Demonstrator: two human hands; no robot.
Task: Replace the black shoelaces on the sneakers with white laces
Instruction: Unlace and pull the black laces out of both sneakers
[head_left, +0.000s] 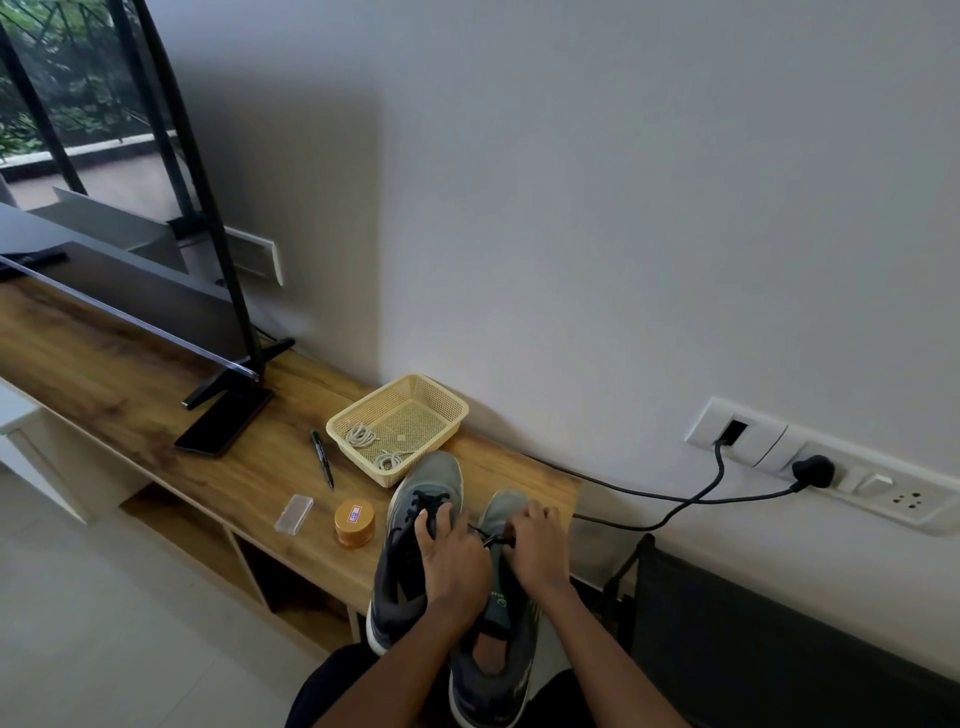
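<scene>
Two grey sneakers lie side by side at the near end of the wooden table (156, 374), toes toward the wall. On the left sneaker (410, 525), my left hand (449, 558) rests with its fingers curled at the black laces. Over the right sneaker (506, 613), my right hand (537, 545) pinches a black lace (493, 540) that runs across from the left hand. Two coiled white laces (363, 434) lie in the yellow mesh basket (441, 402) behind the shoes.
A black pen (322, 457), a clear plastic case (294, 514) and a round orange tin (355, 522) lie left of the shoes. A TV on a stand (228, 384) and a dark phone (223, 423) sit further left. Black cables (675, 499) run to wall sockets at right.
</scene>
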